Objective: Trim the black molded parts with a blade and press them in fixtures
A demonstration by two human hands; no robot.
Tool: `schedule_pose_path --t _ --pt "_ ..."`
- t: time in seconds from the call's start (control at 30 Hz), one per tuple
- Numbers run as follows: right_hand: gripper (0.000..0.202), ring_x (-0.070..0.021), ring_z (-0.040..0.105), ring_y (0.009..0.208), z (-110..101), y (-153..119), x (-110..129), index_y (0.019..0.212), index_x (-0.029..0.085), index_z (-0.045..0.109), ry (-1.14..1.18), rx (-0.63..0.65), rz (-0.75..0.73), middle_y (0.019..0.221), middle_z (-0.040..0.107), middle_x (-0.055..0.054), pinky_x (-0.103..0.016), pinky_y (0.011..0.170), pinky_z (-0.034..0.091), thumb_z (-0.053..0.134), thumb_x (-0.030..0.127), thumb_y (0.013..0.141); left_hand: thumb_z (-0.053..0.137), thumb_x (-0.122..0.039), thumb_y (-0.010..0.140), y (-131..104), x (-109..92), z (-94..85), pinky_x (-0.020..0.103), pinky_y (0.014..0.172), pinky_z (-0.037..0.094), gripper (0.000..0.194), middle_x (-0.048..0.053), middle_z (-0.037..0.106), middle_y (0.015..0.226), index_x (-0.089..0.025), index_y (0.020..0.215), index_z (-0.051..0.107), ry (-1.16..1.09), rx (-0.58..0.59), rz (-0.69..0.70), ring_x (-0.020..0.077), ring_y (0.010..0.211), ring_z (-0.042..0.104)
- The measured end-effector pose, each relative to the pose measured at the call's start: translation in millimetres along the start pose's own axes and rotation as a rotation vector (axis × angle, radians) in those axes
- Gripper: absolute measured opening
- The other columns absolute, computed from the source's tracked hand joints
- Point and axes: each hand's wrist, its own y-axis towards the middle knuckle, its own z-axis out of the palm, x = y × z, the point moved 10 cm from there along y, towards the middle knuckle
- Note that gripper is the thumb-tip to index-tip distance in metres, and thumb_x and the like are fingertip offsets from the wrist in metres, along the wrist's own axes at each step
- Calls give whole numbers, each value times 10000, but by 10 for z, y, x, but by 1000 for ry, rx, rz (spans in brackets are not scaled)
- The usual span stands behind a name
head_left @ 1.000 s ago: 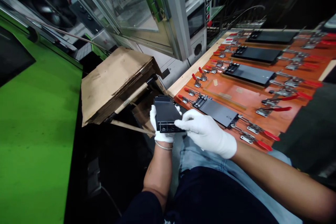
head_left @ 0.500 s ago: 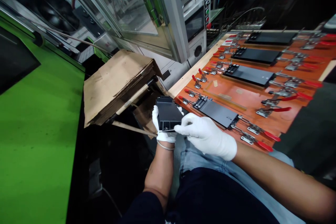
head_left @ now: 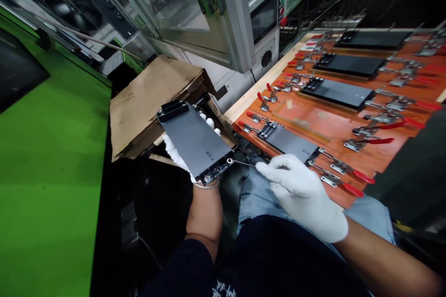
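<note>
The left hand [head_left: 181,155] is cupping a long dark grey moulded panel [head_left: 195,141] from underneath, fingers curled up around its far edge, holding it tilted over the lap, beside the stacked cardboard [head_left: 153,97]. The right hand [head_left: 303,195] is pinching a thin metal pick [head_left: 244,163] whose tip is meeting the small round hole at the panel's near corner (trimming or clearing it, by the look of it). 4 similar panels are lying on the orange fixture board [head_left: 331,125], held among red-handled toggle clamps [head_left: 348,183]; 1 bay between them is standing empty. The next move is calling for a steady, light touch at that hole.
</note>
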Motion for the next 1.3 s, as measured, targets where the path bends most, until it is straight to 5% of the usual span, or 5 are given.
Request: schedule_pose_path --t 0.43,0.67,1.0,1.17,1.3 --pt "209 -145 609 724 263 -2 -46 796 194 642 295 -33 271 819 583 -35 -271 714 553 530 144 965 407 -831 814 -146 -287 30 582 1176 262 752 115 583 1400 -228 1190 654 98 -213 222 396 1462 306" --pt "360 -149 614 761 177 14 -12 1124 192 717 26 -100 108 907 614 -61 -259 662 538 496 19 899 415 -834 822 -148 -302 -7 599 1218 197 765 108 584 1415 -217 1197 670 84 -195 207 399 1517 190" --pt "217 -156 657 795 436 -36 -162 759 211 625 466 -35 374 843 615 -32 -301 852 602 535 145 945 438 -789 835 -141 -302 -62 641 1217 153 718 114 633 1350 -228 1219 667 64 -210 257 410 1493 273" --pt "216 -158 629 774 298 -5 -170 928 201 706 229 -68 266 888 612 -61 -292 754 592 509 114 943 524 -779 780 -166 -319 -70 629 1221 132 727 117 570 1425 -211 1213 665 65 -242 257 428 1522 159" --pt "316 -155 620 787 298 -26 -80 1094 189 726 140 -64 185 936 618 -75 -271 685 555 486 70 925 483 -794 803 -191 -350 -57 633 1200 188 725 119 559 1441 -226 1218 656 102 -243 275 423 1480 280"
